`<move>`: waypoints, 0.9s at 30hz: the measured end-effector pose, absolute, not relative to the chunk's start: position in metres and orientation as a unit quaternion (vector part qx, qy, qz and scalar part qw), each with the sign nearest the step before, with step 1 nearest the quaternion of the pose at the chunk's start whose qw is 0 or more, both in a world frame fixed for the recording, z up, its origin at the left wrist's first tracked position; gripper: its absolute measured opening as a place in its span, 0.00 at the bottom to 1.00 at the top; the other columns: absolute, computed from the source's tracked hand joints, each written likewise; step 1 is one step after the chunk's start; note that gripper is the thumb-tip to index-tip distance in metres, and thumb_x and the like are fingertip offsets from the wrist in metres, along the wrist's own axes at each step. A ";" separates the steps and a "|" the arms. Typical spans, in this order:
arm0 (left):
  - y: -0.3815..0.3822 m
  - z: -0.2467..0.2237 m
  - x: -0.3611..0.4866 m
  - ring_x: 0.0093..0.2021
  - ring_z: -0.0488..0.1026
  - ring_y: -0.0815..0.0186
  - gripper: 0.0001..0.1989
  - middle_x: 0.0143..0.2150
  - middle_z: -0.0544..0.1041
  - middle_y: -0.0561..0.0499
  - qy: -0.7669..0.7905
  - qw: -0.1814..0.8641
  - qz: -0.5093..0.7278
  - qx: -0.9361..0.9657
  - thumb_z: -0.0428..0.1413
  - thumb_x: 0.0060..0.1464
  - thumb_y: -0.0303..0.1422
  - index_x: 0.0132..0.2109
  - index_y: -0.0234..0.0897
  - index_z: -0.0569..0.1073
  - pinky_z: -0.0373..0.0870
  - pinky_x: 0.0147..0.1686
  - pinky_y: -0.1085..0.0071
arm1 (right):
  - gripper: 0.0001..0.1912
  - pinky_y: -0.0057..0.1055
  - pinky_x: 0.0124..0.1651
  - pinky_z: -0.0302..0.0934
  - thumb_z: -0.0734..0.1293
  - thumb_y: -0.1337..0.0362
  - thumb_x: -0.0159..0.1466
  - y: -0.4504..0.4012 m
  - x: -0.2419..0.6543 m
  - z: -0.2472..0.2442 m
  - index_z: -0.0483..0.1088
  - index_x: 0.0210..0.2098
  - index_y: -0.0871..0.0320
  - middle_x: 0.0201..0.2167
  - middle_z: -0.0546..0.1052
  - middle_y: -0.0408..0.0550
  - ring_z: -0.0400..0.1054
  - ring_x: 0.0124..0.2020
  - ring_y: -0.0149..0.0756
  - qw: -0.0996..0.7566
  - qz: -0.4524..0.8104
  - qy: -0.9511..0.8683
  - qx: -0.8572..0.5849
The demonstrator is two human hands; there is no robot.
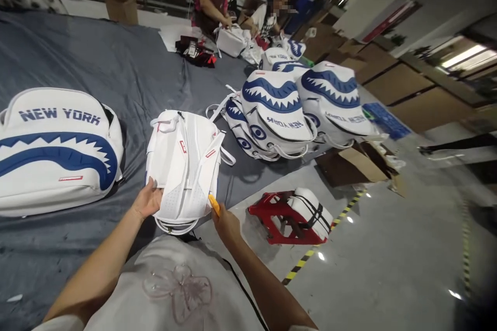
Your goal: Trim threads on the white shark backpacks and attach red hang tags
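Note:
A white backpack (182, 165) lies on the grey-covered table in front of me, its back panel and shoulder straps facing up. The straps carry small red labels, and the looped top handle points toward my body. My left hand (147, 200) grips the backpack's left edge, thumb raised and fingertips partly hidden by the bag. At the right edge, my right hand (226, 223) is closed around a slim orange tool (214, 205); its tip meets the backpack's side, and its exact kind is not visible.
To the left lies a large white "NEW YORK" backpack (58, 150). Several shark-mouth backpacks (272, 95) are piled on the right. A red stool (272, 217) with a white pad stands on the floor, near an opened cardboard box (349, 163). Two people work at the far end.

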State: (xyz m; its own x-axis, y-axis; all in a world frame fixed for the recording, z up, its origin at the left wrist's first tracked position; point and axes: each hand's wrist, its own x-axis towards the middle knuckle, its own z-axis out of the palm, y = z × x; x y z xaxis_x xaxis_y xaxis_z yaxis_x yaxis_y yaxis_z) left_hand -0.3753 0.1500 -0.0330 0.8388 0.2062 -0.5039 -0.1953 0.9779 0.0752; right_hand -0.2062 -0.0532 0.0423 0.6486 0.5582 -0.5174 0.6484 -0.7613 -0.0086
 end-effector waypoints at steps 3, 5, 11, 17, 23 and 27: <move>0.151 -0.037 -0.369 0.50 0.77 0.52 0.30 0.48 0.79 0.36 0.256 0.960 0.116 0.014 0.44 0.63 0.49 0.64 0.34 0.65 0.69 0.55 0.55 | 0.18 0.28 0.35 0.58 0.52 0.56 0.73 -0.040 -0.197 0.041 0.65 0.49 0.60 0.38 0.78 0.54 0.74 0.39 0.39 0.084 -0.253 0.325 0.908; 0.152 -0.040 -0.367 0.51 0.76 0.52 0.32 0.49 0.79 0.37 0.252 0.958 0.137 0.009 0.44 0.63 0.50 0.65 0.34 0.64 0.69 0.56 0.55 | 0.18 0.28 0.36 0.58 0.52 0.55 0.72 -0.040 -0.194 0.043 0.66 0.49 0.59 0.38 0.78 0.54 0.74 0.40 0.40 0.083 -0.253 0.325 0.907; 0.153 -0.040 -0.366 0.54 0.74 0.52 0.33 0.48 0.79 0.38 0.272 0.945 0.180 -0.003 0.44 0.61 0.53 0.63 0.34 0.65 0.66 0.58 0.55 | 0.18 0.29 0.34 0.55 0.54 0.55 0.71 -0.078 -0.200 0.061 0.67 0.51 0.59 0.38 0.79 0.53 0.74 0.40 0.43 0.044 -0.279 0.300 0.911; 0.151 -0.030 -0.353 0.57 0.71 0.52 0.38 0.50 0.78 0.38 0.284 0.936 0.202 0.037 0.42 0.59 0.58 0.63 0.33 0.64 0.64 0.60 0.54 | 0.19 0.29 0.33 0.53 0.55 0.54 0.71 -0.087 -0.196 0.069 0.67 0.50 0.59 0.38 0.79 0.53 0.74 0.40 0.44 0.038 -0.293 0.280 0.913; 0.149 -0.030 -0.348 0.58 0.71 0.52 0.40 0.52 0.77 0.38 0.279 0.937 0.195 0.073 0.41 0.57 0.60 0.63 0.33 0.64 0.65 0.59 0.55 | 0.18 0.30 0.33 0.53 0.55 0.55 0.70 -0.094 -0.194 0.069 0.67 0.50 0.59 0.38 0.79 0.54 0.74 0.40 0.45 0.042 -0.303 0.276 0.911; 0.147 -0.033 -0.349 0.57 0.71 0.53 0.38 0.51 0.78 0.39 0.284 0.934 0.203 0.078 0.42 0.59 0.58 0.62 0.34 0.65 0.65 0.58 0.55 | 0.19 0.31 0.32 0.54 0.53 0.54 0.70 -0.129 -0.210 0.090 0.67 0.47 0.60 0.34 0.78 0.54 0.74 0.37 0.46 0.043 -0.330 0.257 0.907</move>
State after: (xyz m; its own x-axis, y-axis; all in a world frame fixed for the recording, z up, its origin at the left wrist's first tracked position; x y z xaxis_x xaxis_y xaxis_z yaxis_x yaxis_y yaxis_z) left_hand -0.3490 0.1468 -0.0326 0.7555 0.4243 -0.4992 -0.3352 0.9050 0.2620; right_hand -0.2098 -0.1287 0.0900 0.6497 0.4377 -0.6215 0.4945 -0.8643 -0.0917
